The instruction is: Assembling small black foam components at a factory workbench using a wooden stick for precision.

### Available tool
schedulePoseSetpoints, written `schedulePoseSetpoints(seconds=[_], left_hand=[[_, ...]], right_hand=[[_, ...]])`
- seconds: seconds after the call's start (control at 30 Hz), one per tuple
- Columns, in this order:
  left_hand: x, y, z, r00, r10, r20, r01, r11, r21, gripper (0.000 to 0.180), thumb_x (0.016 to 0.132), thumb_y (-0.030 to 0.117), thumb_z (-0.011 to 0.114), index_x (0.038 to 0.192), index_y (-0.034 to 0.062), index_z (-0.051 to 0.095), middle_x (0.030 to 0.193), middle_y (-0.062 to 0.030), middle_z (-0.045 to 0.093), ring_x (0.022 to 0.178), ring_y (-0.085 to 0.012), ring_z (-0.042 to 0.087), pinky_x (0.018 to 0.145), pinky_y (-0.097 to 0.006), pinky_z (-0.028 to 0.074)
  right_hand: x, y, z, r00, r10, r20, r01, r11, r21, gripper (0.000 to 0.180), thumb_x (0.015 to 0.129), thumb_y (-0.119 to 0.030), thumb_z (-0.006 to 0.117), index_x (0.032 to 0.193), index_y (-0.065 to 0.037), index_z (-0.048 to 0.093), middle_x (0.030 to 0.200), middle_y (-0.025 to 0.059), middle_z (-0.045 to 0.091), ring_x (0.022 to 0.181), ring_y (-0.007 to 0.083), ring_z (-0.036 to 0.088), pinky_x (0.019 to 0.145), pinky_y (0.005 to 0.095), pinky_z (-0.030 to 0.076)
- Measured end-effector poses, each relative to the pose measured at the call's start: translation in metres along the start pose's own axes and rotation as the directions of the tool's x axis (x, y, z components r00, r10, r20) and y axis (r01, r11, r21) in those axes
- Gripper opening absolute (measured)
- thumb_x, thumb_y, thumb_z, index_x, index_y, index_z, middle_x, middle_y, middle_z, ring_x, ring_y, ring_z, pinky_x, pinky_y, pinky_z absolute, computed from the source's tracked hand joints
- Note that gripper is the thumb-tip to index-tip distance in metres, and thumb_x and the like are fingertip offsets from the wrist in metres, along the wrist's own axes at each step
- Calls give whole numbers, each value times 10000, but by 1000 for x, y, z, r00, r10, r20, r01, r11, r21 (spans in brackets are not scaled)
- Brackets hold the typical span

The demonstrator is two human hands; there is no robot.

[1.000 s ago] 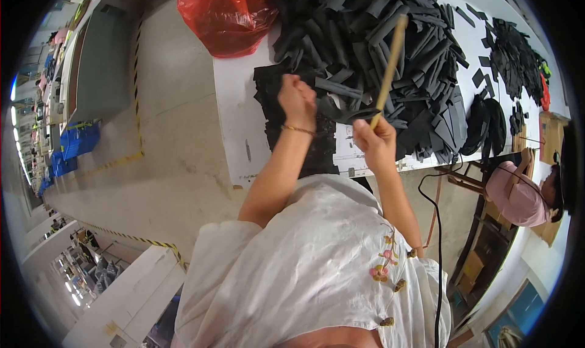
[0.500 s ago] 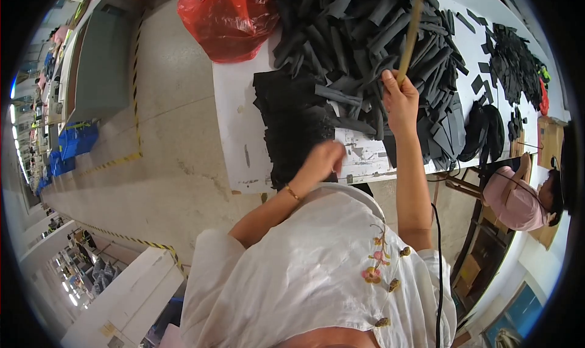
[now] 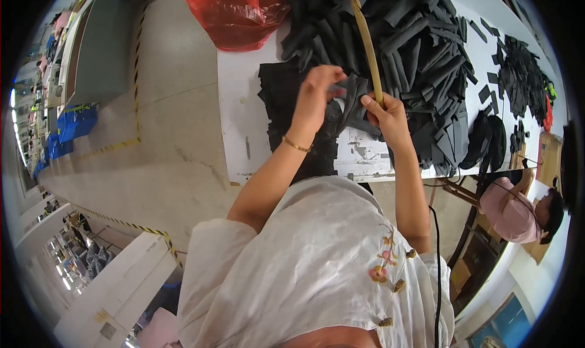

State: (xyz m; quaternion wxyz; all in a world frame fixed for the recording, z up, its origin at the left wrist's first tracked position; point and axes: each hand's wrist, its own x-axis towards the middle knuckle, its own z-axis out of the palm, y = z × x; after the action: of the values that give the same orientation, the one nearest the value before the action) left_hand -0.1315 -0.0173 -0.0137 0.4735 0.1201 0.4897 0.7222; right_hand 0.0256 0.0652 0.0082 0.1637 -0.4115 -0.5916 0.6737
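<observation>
My right hand (image 3: 388, 117) is closed round a long, slightly curved yellowish stick (image 3: 367, 46) that points away from me over a heap of dark grey strips (image 3: 420, 49). My left hand (image 3: 317, 95), with a bracelet at the wrist, is raised with fingers apart and somewhat blurred. Just right of its fingertips one grey strip (image 3: 351, 104) stands up at a slant; whether they touch it I cannot tell. Under the left hand lies a black layered stack of pieces (image 3: 281, 113), its edge ragged. Both hands are above the white table (image 3: 237, 122).
A red plastic bag (image 3: 241, 13) sits at the table's far left. Further right are a black bundle (image 3: 487, 138) and another dark pile (image 3: 521, 80). A seated person in pink (image 3: 509, 208) is at the right. A dark cable (image 3: 440, 269) runs down beside my right arm.
My left hand has moved up and away from me, toward the strips. My right hand has come lower and left, and the stick now tilts left instead of right.
</observation>
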Motion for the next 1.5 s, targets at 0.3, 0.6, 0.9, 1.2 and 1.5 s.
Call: schedulePoseSetpoints(seconds=[0.3, 0.6, 0.9, 1.2, 1.5], left_hand=[[-28, -45, -55, 957, 236, 168, -280, 601, 749, 155, 777, 61, 698, 927, 47, 663, 829, -124, 671, 715, -225, 664, 634, -319, 517], [43, -53, -103, 855, 224, 468, -478, -11, 879, 191, 694, 113, 765, 855, 65, 676, 836, -58, 619, 834, -265, 583, 764, -370, 492], [51, -19, -114, 917, 66, 393, -388, 372, 843, 246, 674, 160, 786, 882, 70, 690, 942, -57, 639, 981, -259, 583, 857, -352, 482], [54, -19, -114, 945, -66, 321, -252, 481, 840, 166, 708, 106, 771, 847, 35, 716, 837, -64, 692, 798, -179, 666, 749, -287, 512], [40, 15, -109, 920, -267, 288, -118, 513, 850, 168, 730, 93, 772, 869, 36, 699, 823, -20, 690, 775, -118, 637, 737, -258, 489]], right_hand=[[112, -93, -56, 650, -588, -481, 513, 807, -294, 336, 912, -316, 641, 1007, 6, 651, 642, 7, 544, 536, 54, 447, 481, 220, 346], [-3, 61, -33, 967, -181, -179, 98, 913, -396, 178, 947, -136, 578, 1061, -8, 622, 696, 47, 575, 627, 90, 524, 586, 243, 416], [-68, 59, -69, 917, -399, -17, 251, 607, -754, 171, 858, -44, 644, 1024, -15, 675, 819, 114, 628, 576, 223, 536, 541, 275, 423], [-80, 58, -73, 910, -414, -1, 248, 549, -798, 158, 852, -101, 651, 1000, -61, 688, 852, 105, 656, 695, 300, 628, 601, 352, 494], [-80, 50, -62, 885, -455, 95, 333, 477, -813, 153, 851, -119, 652, 993, -70, 686, 785, 101, 632, 674, 298, 624, 587, 365, 495]])
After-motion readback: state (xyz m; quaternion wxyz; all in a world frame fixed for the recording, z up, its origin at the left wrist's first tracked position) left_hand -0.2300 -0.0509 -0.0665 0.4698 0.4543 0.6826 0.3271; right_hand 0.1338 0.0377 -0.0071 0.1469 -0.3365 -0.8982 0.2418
